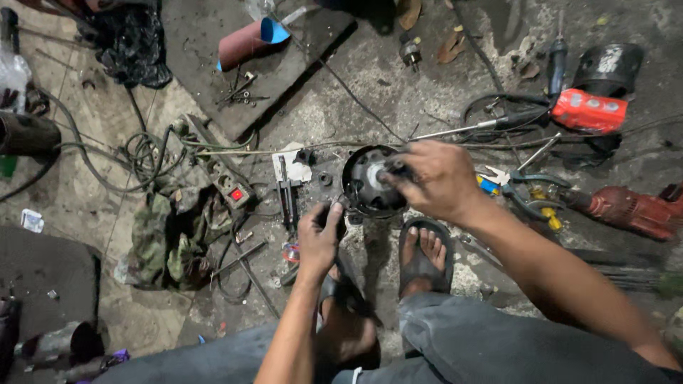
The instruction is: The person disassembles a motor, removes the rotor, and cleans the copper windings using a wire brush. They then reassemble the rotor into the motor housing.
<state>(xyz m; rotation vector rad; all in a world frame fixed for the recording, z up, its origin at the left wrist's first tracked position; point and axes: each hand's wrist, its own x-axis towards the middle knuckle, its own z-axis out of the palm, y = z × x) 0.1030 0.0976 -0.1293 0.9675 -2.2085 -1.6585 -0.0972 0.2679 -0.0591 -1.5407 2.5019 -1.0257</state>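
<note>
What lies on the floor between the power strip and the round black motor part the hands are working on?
In the head view, between the power strip and the round black motor part lie a white scrap, a dark upright tool and a small ring-shaped part.

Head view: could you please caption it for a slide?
Right hand grips the round black motor housing; left hand steadies its edge above sandalled feet.

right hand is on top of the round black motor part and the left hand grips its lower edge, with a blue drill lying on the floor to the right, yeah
Not quite: the drill is red, not blue. The head view shows it lying on the floor at the right. The rest holds: the right hand is on top of the round black motor part, and the left hand grips at its lower edge.
</note>
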